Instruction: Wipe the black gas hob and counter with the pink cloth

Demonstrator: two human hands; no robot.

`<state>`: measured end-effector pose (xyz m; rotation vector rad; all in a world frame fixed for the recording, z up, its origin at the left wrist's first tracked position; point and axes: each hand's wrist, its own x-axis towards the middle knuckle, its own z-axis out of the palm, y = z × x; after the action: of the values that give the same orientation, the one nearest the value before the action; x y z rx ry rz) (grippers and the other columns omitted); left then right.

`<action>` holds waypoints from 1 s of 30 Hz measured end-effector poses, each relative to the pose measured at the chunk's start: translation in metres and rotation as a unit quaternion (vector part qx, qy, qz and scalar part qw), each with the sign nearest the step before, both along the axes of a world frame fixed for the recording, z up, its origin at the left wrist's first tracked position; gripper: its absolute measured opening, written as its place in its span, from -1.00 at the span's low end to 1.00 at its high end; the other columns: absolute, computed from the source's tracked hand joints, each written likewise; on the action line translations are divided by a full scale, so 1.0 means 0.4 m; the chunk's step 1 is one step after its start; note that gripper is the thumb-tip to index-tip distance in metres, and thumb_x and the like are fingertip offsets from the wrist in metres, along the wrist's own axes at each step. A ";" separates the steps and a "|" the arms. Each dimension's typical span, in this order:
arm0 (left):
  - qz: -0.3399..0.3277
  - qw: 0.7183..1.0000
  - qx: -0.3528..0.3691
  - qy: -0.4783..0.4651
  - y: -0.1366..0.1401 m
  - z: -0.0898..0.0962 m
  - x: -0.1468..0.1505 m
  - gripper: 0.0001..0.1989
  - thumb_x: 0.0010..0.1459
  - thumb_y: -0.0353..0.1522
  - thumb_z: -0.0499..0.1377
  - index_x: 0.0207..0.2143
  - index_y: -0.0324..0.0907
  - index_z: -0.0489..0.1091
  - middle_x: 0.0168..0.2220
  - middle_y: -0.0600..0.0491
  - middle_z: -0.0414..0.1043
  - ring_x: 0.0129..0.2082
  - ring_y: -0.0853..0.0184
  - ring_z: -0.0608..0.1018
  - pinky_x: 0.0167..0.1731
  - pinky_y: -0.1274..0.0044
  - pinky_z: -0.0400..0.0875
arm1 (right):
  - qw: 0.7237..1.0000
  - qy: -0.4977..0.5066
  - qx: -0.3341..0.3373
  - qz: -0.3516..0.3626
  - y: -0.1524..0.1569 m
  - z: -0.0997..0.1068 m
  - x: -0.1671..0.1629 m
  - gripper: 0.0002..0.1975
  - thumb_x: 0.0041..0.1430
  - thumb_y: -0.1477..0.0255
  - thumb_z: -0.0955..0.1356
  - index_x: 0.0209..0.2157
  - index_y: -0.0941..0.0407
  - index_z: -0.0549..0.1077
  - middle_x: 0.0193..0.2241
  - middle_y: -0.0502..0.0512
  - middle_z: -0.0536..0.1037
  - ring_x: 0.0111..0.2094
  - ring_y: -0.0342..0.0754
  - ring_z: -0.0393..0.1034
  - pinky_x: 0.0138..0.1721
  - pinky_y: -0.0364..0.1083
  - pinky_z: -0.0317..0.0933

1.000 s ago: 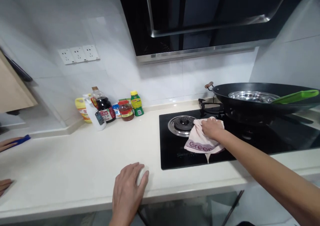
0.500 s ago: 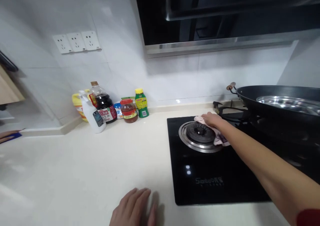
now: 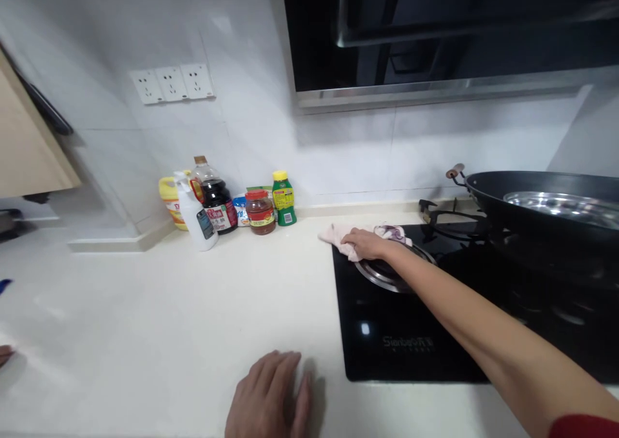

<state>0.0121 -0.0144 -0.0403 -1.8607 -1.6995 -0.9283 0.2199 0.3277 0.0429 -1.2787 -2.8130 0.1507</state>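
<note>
A pale pink cloth (image 3: 339, 239) lies under my right hand (image 3: 367, 243), whose fingers press on and grip it. The cloth spreads over the back left corner of the black glass stove (image 3: 377, 354) and onto the counter's edge. My right forearm crosses the burner's metal ring (image 3: 387, 282) and hides much of the burner. A purple-patterned part of the cloth shows behind my wrist. On the white counter (image 3: 159, 335), left of the stove, my left hand (image 3: 268, 396) rests with fingers extended and the thumb apart, holding nothing.
A large black wok (image 3: 488, 199) with a shiny metal dish (image 3: 570, 207) in it stands over the right burner. Along the back wall are a white spray bottle (image 3: 196, 215), a soy sauce bottle (image 3: 220, 206), a red-lidded jar (image 3: 260, 215) and a green bottle (image 3: 284, 199). Another person's fingertips (image 3: 4, 354) show at far left.
My right hand has moved the cloth left, from the burner's far right side to the stove's back left corner. The view has shifted slightly left. My left hand still rests on the counter.
</note>
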 end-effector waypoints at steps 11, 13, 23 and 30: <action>-0.014 0.999 0.030 0.018 -0.006 0.018 0.010 -0.80 0.35 -0.24 0.11 -0.10 -0.07 0.49 -0.15 0.03 0.62 -0.12 0.17 0.63 -0.19 0.38 0.45 | 0.993 0.090 0.001 0.082 -0.293 0.011 0.059 -0.64 0.36 0.17 0.29 -0.37 0.12 0.52 -0.19 0.11 0.53 -0.20 -0.05 0.42 -0.09 -0.03 0.27; -0.015 0.999 0.029 0.022 -0.008 0.021 0.010 -0.79 0.35 -0.23 0.11 -0.10 -0.07 0.49 -0.15 0.03 0.62 -0.12 0.17 0.63 -0.19 0.37 0.46 | 0.992 0.108 0.027 0.063 -0.331 -0.004 0.094 -0.59 0.35 0.15 0.27 -0.46 0.12 0.48 -0.26 0.14 0.53 -0.22 -0.02 0.39 -0.11 -0.03 0.21; -0.015 0.999 0.022 0.022 -0.006 0.010 0.005 -0.78 0.37 -0.23 0.10 -0.08 -0.08 0.47 -0.12 0.00 0.61 -0.08 0.15 0.61 -0.14 0.35 0.43 | 0.984 0.136 0.092 -0.066 -0.337 -0.078 0.322 -0.82 0.27 0.29 0.29 -0.39 0.07 0.39 -0.36 0.04 0.50 -0.30 -0.05 0.33 -0.24 -0.09 0.14; -0.026 0.999 0.029 0.017 0.004 0.006 0.007 -0.79 0.37 -0.23 0.10 -0.07 -0.08 0.45 -0.13 0.00 0.61 -0.08 0.13 0.59 -0.16 0.35 0.38 | 0.965 0.069 0.139 -0.210 -0.260 -0.099 0.385 -0.73 0.36 0.25 0.27 -0.22 0.15 0.50 0.02 0.29 0.45 0.10 0.20 0.29 0.19 0.22 0.07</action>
<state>0.0150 -0.0130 -0.0379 -1.8807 -1.5941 -0.9512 0.3740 0.2239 0.0031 -1.6714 -2.2823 -0.1591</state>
